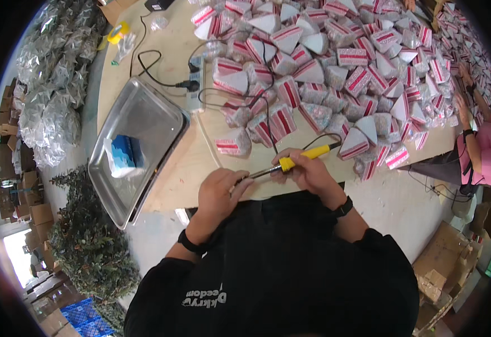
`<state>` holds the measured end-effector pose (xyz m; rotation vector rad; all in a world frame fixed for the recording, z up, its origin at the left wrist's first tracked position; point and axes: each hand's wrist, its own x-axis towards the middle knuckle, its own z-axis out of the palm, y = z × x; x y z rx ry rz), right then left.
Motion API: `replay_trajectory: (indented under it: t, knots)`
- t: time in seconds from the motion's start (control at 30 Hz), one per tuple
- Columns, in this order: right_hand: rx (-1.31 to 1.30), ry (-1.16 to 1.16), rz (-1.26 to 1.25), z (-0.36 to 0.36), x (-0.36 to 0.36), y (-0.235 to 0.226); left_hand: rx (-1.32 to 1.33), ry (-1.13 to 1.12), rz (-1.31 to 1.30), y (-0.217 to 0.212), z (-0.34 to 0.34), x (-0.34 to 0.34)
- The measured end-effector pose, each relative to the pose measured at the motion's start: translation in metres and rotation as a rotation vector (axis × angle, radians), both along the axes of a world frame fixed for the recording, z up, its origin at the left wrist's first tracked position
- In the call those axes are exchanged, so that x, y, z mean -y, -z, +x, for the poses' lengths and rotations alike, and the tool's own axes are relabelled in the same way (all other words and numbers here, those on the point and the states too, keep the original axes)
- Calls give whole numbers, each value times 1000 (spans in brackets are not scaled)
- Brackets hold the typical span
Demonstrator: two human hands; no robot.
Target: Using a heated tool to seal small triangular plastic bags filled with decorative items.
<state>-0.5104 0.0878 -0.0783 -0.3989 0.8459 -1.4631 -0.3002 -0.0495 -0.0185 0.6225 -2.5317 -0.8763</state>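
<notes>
A soldering iron with a yellow handle [319, 151] lies across both hands above the table's near edge, its black cord running off from the handle's end. My right hand [310, 173] is closed around the yellow handle. At the metal end, the fingers of my left hand [217, 190] pinch together on the shaft near its tip; the very tip is hidden by them. Just beyond my hands begins a large heap of wrapped cake-slice-shaped pieces [287, 90], white with red and pink layers. One such wedge [233, 141] lies closest to my left hand.
A metal tray [102, 188] at left holds a blue tissue pack [125, 153]. Behind it are a white power strip [195, 92], trailing black cables and a yellow tape roll [117, 32]. A person in pink [485, 149] works at right. Silvery bags and greenery stand beyond the left edge.
</notes>
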Motion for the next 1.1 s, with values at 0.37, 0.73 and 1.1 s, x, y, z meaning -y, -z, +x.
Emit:
replay_trajectory:
  t: [0.37,0.73,1.1]
  knots:
    - [40,53,-71,-5,-4,-2,15,7,10,-3,-2,4]
    - [-78,31,-49,-4,-5,-14,-29,-30,-14,-4,0,3]
    - [-86,-2,-56,-5,-6,-15,-47,-31,20,-3,1,-1]
